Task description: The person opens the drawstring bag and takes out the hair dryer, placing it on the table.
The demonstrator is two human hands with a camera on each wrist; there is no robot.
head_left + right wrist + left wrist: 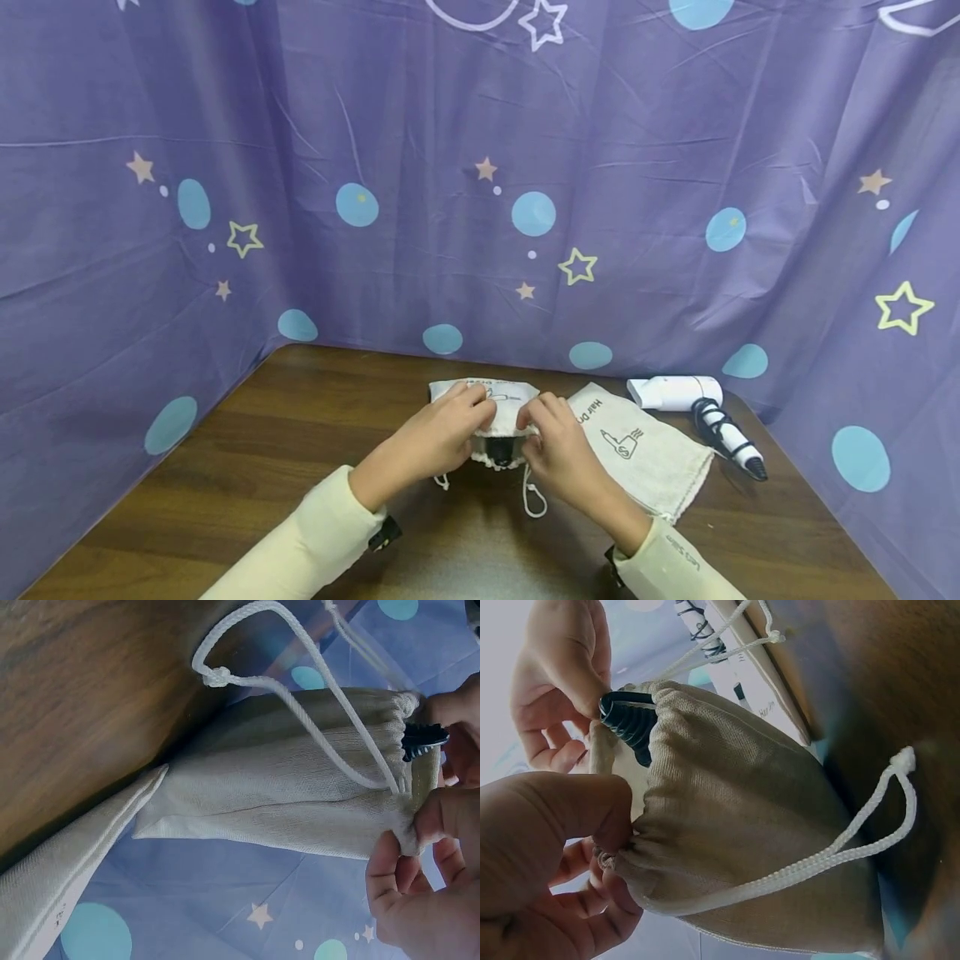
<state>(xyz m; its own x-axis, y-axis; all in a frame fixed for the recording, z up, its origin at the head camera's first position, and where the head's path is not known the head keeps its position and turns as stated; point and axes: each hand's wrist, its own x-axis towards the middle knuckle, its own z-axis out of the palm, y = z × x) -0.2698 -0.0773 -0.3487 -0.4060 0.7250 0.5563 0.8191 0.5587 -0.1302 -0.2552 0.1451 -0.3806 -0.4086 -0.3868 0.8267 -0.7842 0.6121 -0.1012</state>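
Both hands hold the gathered mouth of a cream drawstring bag (513, 398) standing on the table. My left hand (446, 427) pinches its left rim between thumb and fingers. The right hand (561, 450) pinches the opposite side of the rim. A black ribbed part (630, 724), like a cord's strain relief, pokes out of the opening; whatever it belongs to is hidden inside. White drawcords (300, 690) with knotted ends hang loose from both sides of the bag.
A second cream bag (645, 454), printed "Hair Dr…" with a dryer drawing, lies flat to the right. Behind it is a white hair dryer (678, 392), black cord wound around its handle. A purple patterned curtain (450, 208) surrounds the brown wooden table (225, 467).
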